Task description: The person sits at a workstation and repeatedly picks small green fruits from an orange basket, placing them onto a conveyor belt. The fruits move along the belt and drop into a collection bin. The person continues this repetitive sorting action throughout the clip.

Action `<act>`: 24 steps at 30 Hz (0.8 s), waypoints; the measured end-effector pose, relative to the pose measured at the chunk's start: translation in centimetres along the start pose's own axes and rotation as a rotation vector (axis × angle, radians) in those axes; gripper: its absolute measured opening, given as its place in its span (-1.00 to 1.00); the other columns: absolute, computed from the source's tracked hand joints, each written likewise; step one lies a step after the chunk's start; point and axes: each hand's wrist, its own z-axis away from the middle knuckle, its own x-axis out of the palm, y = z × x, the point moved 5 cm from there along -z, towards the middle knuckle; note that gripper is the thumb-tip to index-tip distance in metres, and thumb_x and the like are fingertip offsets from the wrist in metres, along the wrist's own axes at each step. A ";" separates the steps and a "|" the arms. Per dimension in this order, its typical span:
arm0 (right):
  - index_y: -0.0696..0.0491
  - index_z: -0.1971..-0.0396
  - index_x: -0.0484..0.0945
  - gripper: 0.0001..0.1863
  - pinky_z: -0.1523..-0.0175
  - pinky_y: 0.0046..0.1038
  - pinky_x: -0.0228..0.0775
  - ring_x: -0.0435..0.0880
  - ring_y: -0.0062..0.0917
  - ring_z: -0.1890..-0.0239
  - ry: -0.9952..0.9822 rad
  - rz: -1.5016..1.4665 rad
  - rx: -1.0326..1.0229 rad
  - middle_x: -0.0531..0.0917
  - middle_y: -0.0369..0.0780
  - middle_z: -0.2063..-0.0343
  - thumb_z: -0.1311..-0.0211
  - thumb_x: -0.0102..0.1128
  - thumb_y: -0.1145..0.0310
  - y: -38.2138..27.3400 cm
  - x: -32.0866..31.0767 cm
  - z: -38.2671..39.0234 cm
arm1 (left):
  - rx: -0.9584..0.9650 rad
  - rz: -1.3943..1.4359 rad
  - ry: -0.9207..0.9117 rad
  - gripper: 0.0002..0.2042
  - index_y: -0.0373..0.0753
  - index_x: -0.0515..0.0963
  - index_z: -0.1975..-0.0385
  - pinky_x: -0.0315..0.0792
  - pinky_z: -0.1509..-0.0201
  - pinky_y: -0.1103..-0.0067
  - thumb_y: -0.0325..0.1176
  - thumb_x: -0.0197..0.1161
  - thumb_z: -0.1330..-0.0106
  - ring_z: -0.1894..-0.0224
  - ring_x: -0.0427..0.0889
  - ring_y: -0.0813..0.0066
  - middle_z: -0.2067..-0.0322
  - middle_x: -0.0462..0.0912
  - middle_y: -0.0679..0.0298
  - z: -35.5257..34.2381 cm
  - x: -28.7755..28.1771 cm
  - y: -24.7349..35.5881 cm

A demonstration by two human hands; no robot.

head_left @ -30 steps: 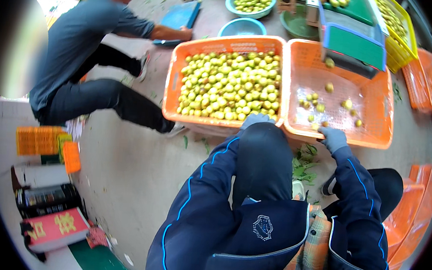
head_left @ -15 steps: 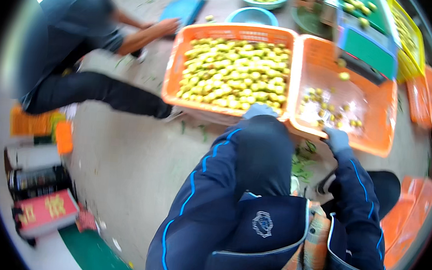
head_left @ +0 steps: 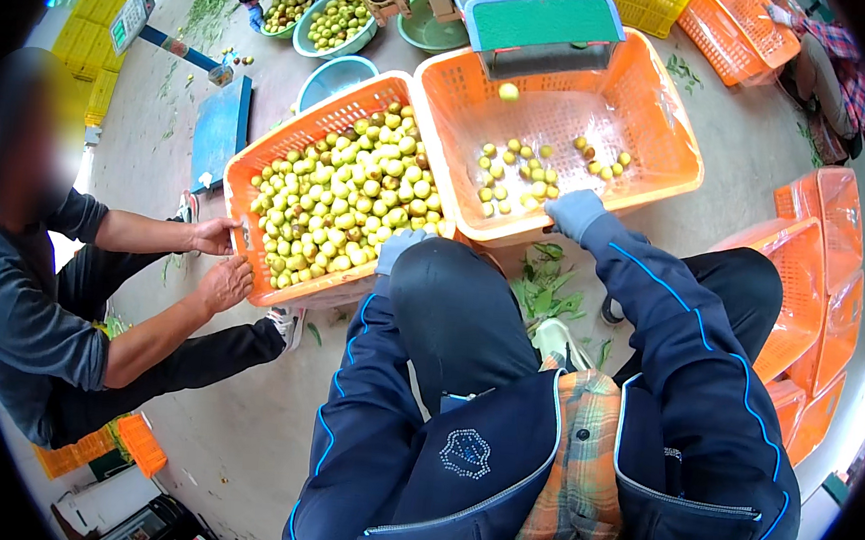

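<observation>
My left hand (head_left: 400,249), in a grey glove, is closed on the near rim of an orange crate (head_left: 240,184) heaped with green-yellow round fruit (head_left: 343,194), some browner; my knee partly hides it. My right hand (head_left: 577,216), also gloved, grips the near rim of a second orange crate (head_left: 669,116), to the right, which holds scattered fruit (head_left: 539,174) on a clear plastic liner. Above this crate stands the end of a machine with a green panel (head_left: 540,21). A co-worker's bare hands (head_left: 222,265) are at the left end of the full crate.
A blue platform scale (head_left: 220,131) stands behind the co-worker (head_left: 41,273). Bowls of fruit (head_left: 334,22) and an empty blue basin (head_left: 335,83) are at the back. Stacked orange crates (head_left: 817,287) stand at right. Another person (head_left: 832,72) is at upper right. Leaves (head_left: 547,288) lie near my feet.
The co-worker has turned from the blue platform to the full crate's left end. The view has swung, and both crates now sit further left and more angled. My hands remain on the rims.
</observation>
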 end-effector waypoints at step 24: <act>-0.01 0.45 0.71 -0.76 0.28 -0.20 0.52 0.73 -0.25 0.35 0.042 0.001 0.028 0.71 -0.13 0.48 -0.01 0.34 0.13 -0.5 0.8 0.4 | -0.399 0.220 0.324 -0.33 -0.26 0.31 -0.21 0.40 -0.17 0.28 -0.21 0.41 -0.10 -0.11 0.48 -0.01 -0.08 0.47 -0.05 4.7 -7.6 -7.2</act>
